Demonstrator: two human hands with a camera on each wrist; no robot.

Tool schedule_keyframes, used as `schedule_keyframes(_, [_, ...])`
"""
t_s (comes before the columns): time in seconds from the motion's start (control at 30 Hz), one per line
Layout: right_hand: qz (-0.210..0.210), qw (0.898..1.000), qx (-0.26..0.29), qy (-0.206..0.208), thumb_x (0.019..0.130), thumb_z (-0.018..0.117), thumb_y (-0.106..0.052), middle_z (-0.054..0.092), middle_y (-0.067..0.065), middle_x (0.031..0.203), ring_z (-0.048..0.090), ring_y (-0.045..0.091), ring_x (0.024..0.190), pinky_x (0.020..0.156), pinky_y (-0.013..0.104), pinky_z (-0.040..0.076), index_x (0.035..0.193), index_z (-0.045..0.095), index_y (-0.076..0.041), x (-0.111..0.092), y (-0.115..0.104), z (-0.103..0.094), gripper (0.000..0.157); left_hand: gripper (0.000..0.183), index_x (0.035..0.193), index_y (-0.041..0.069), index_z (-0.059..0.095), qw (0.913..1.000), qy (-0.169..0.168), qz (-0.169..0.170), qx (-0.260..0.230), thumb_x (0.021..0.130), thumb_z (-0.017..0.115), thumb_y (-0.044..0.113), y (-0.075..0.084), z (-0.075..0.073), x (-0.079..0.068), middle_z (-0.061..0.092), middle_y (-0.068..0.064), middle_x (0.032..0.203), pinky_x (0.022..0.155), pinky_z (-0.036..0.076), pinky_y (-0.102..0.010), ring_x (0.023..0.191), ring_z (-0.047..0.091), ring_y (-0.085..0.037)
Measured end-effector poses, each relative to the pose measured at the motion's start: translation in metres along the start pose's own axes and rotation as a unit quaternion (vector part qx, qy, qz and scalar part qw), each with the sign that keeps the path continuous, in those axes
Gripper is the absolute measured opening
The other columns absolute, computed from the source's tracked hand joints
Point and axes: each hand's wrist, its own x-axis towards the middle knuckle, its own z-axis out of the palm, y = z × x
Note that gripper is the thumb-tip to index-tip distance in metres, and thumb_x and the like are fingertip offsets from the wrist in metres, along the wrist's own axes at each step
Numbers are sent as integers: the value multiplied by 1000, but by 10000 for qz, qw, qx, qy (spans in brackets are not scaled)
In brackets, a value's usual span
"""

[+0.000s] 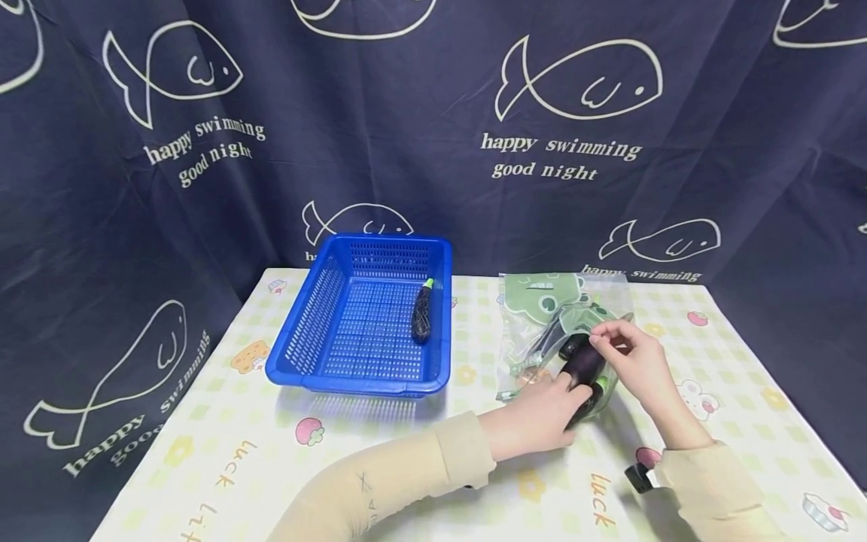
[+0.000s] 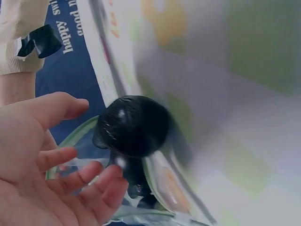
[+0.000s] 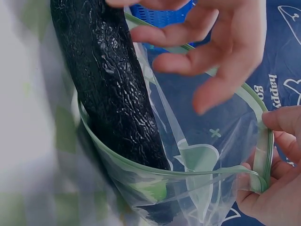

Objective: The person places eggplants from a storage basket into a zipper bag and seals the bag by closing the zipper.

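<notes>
A clear zip bag (image 1: 535,293) with green cartoon prints and a green rim lies at the right of the table, its mouth held apart. My right hand (image 1: 640,369) pinches the rim, plain in the right wrist view. Several dark eggplants are in the bag. One wrinkled eggplant (image 3: 106,84) sticks out of the mouth, its green stem end (image 3: 155,190) inside the bag. My left hand (image 1: 535,418) is beside it, fingers loosely spread and palm towards it. In the left wrist view its blunt end (image 2: 134,125) shows past my fingertips.
A blue perforated basket (image 1: 284,354) stands left of the bag. In it, along the right wall, lies another eggplant (image 1: 421,316) with a green stem. A printed cloth (image 1: 379,467) covers the table; a navy curtain (image 1: 406,98) with fish drawings hangs behind.
</notes>
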Motion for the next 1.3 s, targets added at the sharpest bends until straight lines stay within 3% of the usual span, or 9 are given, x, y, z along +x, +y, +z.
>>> schedule_keyframes(0.1, [-1,10000,-11,-10,86,67,-10,57,-10,74,54,-8,68,64,6,43,93,66,-4,1,0,0,9,58,127,30,45,9998,-31,168,127,78,72,44,-5,1,-7,50,6,110,80,44,-30,99,48,-13])
schedule_keyframes(0.3, [2,10000,45,27,85,67,-9,58,-8,74,54,-7,69,65,6,43,93,67,-4,1,-2,-1,9,58,129,27,47,9950,-120,833,531,79,72,40,-12,8,-16,49,5,108,65,44,-21,84,51,-10])
schedule_keyframes(0.43, [4,10000,76,50,86,67,-8,56,-10,73,54,-7,68,64,6,44,92,66,-3,0,-1,-1,9,55,129,26,47,9899,-35,1135,853,81,70,40,-14,12,-23,50,4,110,63,44,-21,80,51,-11])
schedule_keyframes(0.63, [24,10000,36,17,87,66,-11,55,-13,73,54,-7,68,64,6,44,93,66,-4,0,3,-1,9,57,130,29,47,9886,-89,1214,887,80,72,37,-13,11,-31,47,3,117,52,41,-16,85,52,-12])
schedule_keyframes(0.87, [12,10000,-6,49,87,66,-11,55,-12,74,53,-7,69,65,6,43,93,66,-4,-1,3,-2,9,53,129,29,49,9855,-173,1285,1092,81,71,39,-11,9,-34,44,2,127,63,49,-19,93,55,-15])
schedule_keyframes(1.3, [54,10000,-6,39,87,65,-11,55,-14,74,53,-8,68,65,6,43,92,66,-4,-2,3,-3,9,32,123,25,54,9852,75,1389,1002,91,60,27,-9,12,-30,47,3,113,60,43,-18,78,48,-11])
